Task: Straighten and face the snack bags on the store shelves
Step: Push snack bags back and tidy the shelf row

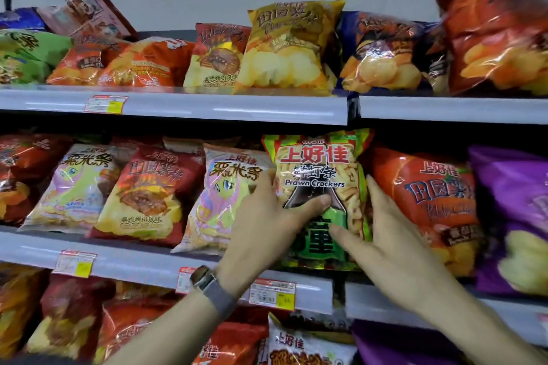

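Subject: the Prawn Crackers bag (317,163) on the middle shelf (133,264), just right of frame centre. It stands upright with its long axis running 12 to 6 o'clock. The printed face is to the front and its bottom edge sits at the shelf lip.

Left hand (267,225): at the bag's 9 o'clock edge. The thumb (314,204) lies across the front panel and points to 3 o'clock. The fingers pass behind the left edge and their tips are hidden. It reads as a pinch grip on that edge. A wristwatch (203,277) is on this wrist.

Right hand (397,249): at the 3 o'clock edge. The thumb (344,235) presses the lower front. The fingers run nearly straight toward 12 o'clock in the gap between the bag and the orange-red bag (427,204). It holds that edge between thumb and fingers.

Governing relation: the bag lies directly between the hands, at 12 o'clock from both wrists. Neither hand is clearly nearer, since both are in contact.

Neighbours: the pink bag (225,192) leans at the 9 o'clock side, and its right edge is covered by the left hand.

Assessment: the bag appears squared and faced. The next requirement is probably to seat it without tilting either neighbour. Several bags on the top shelf (207,108) lean and need attention.
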Tool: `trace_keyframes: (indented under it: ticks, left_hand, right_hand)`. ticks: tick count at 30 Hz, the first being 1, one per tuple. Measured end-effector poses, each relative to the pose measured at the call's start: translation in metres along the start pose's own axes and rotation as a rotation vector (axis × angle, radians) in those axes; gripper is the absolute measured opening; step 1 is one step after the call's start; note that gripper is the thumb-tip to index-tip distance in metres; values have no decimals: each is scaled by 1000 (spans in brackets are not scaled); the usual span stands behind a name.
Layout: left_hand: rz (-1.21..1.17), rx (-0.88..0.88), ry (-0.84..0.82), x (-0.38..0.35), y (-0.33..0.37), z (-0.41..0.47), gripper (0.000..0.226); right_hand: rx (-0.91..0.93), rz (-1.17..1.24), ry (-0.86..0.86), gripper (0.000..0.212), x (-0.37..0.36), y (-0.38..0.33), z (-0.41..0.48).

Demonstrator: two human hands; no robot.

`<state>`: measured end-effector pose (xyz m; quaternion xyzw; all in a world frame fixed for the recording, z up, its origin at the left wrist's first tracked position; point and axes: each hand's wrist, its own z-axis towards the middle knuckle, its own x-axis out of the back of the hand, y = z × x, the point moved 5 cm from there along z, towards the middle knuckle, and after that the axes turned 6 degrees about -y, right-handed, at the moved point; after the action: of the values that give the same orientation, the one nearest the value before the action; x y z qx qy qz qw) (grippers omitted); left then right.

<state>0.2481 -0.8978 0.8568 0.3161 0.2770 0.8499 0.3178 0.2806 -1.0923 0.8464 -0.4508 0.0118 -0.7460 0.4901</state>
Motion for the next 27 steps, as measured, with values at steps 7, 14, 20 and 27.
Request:
trace_keyframes:
  ticks: [7, 14, 20, 27]
  left_hand:
    - [27, -47, -127, -19, -12, 3, 65]
    - [88, -117, -147, -4, -14, -6, 59]
    - [166, -158, -110, 5, -21, -20, 77]
    - [291, -187, -16, 9, -17, -23, 66]
  right_hand:
    - [-66, -49, -24, 101, -10, 22, 5]
    - [-82, -46, -63, 101, -25, 20, 5]
    - [-64, -30, -61, 99, -25, 28, -9]
    - [-96, -75, -100, 99, -24, 32, -4]
